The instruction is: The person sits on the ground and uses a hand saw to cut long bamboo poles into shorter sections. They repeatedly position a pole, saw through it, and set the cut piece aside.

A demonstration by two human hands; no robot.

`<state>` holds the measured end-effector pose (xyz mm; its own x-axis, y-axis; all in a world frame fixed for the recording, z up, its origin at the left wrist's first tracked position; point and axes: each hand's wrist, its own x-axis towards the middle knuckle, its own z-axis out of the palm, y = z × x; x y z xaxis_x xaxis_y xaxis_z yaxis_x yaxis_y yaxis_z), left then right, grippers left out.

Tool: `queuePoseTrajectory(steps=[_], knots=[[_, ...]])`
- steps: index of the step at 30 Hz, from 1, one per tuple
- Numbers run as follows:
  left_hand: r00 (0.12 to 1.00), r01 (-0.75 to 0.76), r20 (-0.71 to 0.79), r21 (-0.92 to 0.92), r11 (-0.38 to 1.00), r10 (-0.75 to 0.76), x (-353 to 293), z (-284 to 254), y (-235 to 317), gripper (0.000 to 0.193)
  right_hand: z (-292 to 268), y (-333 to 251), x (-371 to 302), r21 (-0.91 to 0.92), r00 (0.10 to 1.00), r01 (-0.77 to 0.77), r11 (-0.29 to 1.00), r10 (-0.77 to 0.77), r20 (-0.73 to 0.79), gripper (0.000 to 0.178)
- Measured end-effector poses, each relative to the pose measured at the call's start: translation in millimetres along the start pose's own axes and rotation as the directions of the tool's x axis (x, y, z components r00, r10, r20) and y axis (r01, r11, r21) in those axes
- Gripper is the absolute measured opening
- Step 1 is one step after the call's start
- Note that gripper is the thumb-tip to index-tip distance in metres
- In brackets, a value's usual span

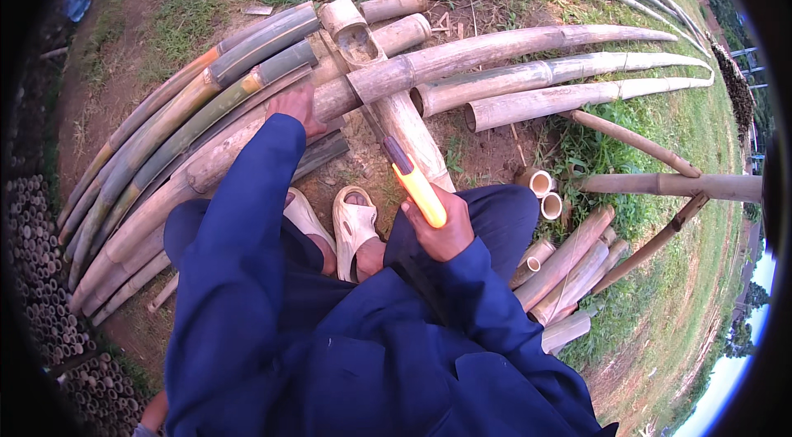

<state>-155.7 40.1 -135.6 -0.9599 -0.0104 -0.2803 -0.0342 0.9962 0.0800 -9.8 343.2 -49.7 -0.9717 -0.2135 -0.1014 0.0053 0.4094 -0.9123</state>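
A long pale bamboo pole (pixel 470 56) lies crosswise in front of me, resting over a thick split bamboo support (pixel 412 132). My left hand (pixel 299 105) is wrapped over the pole, left of the saw. In my right hand (pixel 446 232) is the orange-yellow handle of a hand saw (pixel 419 190), its fingers closed round it. The saw's thin blade runs away from me across the pole, close to the support. I cannot tell how deep it sits in the bamboo. The fingertips of my left hand are partly hidden.
Several green and brown bamboo poles (pixel 223 66) lie at the left, with more at the far right (pixel 569 66). Short cut pieces (pixel 569 276) lie by my right knee. A bamboo frame (pixel 672 184) stands right. Stacked bamboo (pixel 45 264) and part of another person (pixel 154 412) show at left.
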Motion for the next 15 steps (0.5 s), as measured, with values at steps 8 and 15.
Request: queuePoseTrajectory(steps=[8,15], knots=[[0.999,0.028,0.02,-0.053,0.998,-0.027,18,0,-5,0.08,-22,-12,-34,0.0,0.997,-0.074,0.997,0.074,0.028,0.026],[0.998,0.029,0.05,-0.09,0.996,-0.024,16,0,-20,0.082,-37,-28,-52,-0.054,0.995,-0.026,0.998,0.031,0.099,0.025]])
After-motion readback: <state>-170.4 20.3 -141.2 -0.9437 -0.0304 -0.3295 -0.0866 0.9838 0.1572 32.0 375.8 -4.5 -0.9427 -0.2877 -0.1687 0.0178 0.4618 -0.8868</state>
